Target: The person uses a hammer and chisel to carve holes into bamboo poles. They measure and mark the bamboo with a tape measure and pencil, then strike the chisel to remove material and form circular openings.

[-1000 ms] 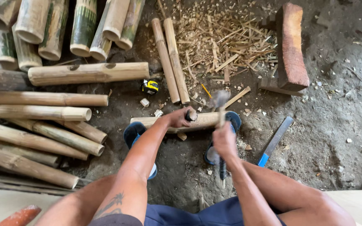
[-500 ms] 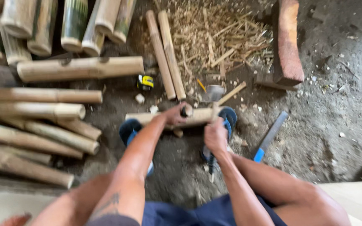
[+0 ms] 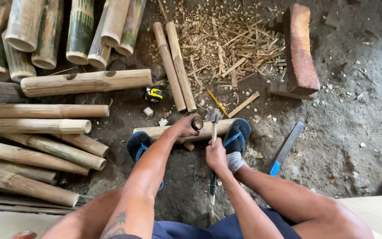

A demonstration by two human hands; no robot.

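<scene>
dirt floor fills the frame, dark and packed, with a heap of shavings (image 3: 226, 48) at top centre and bamboo poles (image 3: 40, 128) stacked down the left side. i see a short bamboo piece (image 3: 164, 131) lying crosswise at the middle of the frame, pinned by two blue sandals (image 3: 237, 135), one near each end. my left hand (image 3: 183, 127) is closed around a dark chisel-like tool (image 3: 197, 122) stood on the piece, fingers wrapped tight. my right hand (image 3: 216, 156) grips the hammer (image 3: 213, 116) handle just below centre, fingers fully closed, with the head sitting right beside the tool's top. to do this well i judge the tool should stay upright and square to the piece, the left fingers kept low on the shank and away from the struck end. short, measured blows look safer than big swings, since the hammer head is small and the right sandal is close by. both feet should keep pressing so the piece cannot roll. i cannot tell how deep the tool's edge sits in the bamboo. a tape measure (image 3: 154, 94) lies above the piece, a flat blue-handled blade (image 3: 286, 148) lies to the right of it, and a rust-brown wooden block (image 3: 300, 48) stands at upper right.
</scene>
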